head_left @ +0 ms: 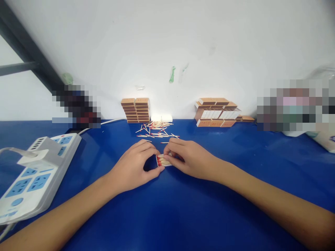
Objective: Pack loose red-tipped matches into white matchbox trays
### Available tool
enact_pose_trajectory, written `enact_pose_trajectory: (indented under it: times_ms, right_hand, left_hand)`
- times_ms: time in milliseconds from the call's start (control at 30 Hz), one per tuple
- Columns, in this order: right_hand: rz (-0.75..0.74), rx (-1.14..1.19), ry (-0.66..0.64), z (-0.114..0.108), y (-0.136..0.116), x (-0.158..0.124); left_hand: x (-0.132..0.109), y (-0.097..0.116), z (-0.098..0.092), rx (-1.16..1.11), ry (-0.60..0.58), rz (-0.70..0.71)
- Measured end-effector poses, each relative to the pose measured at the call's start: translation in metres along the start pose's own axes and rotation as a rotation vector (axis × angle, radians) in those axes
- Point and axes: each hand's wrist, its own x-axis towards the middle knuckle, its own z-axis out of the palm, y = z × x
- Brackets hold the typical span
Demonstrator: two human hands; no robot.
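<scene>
A small white matchbox tray (pixel 157 161) lies on the blue table in front of me, filled with red-headed matches (pixel 163 161) whose heads point left. My left hand (pixel 140 162) grips the tray at its left end, thumb on the near side and index finger on the far side. Over the tray's right part, my right hand (pixel 187 157) has its thumb and fingers pinched together on matches; its fingers cover that end. Just beyond both hands, loose matches (pixel 159 129) lie scattered in a pile.
Stacked matchboxes (pixel 136 111) stand by the wall at back left. Another stack of matchboxes (pixel 216 113) is at back right. A white object (pixel 161 118) sits behind the loose matches. The power strip (pixel 39 174) with a plugged-in cable occupies the left of the blue table (pixel 167 216).
</scene>
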Motion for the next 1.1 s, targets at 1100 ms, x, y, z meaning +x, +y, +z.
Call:
enact_pose_trajectory:
  times_ms: [1100]
  right_hand:
    - [0.313, 0.489, 0.157, -0.009, 0.011, 0.015]
  left_hand:
    - [0.002, -0.001, -0.001, -0.02, 0.023, -0.056]
